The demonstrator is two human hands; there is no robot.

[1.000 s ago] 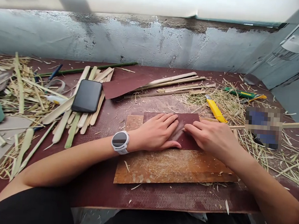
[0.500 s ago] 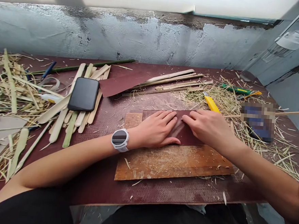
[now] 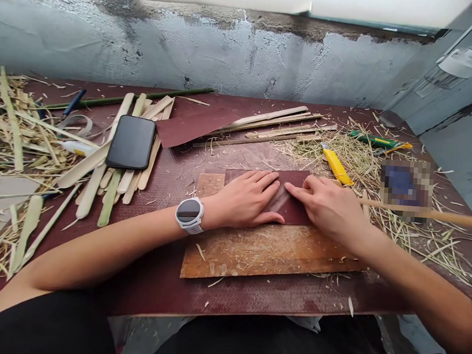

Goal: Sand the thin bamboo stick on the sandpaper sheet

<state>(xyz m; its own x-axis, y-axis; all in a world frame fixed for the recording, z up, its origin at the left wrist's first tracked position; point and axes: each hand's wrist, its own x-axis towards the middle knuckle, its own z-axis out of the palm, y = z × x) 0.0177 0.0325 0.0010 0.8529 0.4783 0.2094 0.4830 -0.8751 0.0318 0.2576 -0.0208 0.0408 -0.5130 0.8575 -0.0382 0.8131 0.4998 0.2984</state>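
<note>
A dark red sheet, seemingly sandpaper (image 3: 293, 205), lies on a wooden board (image 3: 255, 254). My left hand (image 3: 248, 198), with a white watch at the wrist, rests flat on the sheet, fingers stretched and thumb apart. At the sheet's right side my right hand (image 3: 326, 205) has its fingers curled and the index fingertip on the sheet. A thin bamboo stick (image 3: 451, 217) runs from under my right hand out to the right; its inner end is hidden.
A black phone (image 3: 131, 141) lies on flat bamboo strips at the left. Behind my right hand are a yellow cutter (image 3: 336, 163), shavings (image 3: 366, 159) and a green-handled tool (image 3: 374, 139). Another dark red sheet (image 3: 193, 125) lies at the back.
The bamboo stick's outer part has swung lower and nearer to me. My right hand has turned slightly, while my left hand keeps its place on the sheet.
</note>
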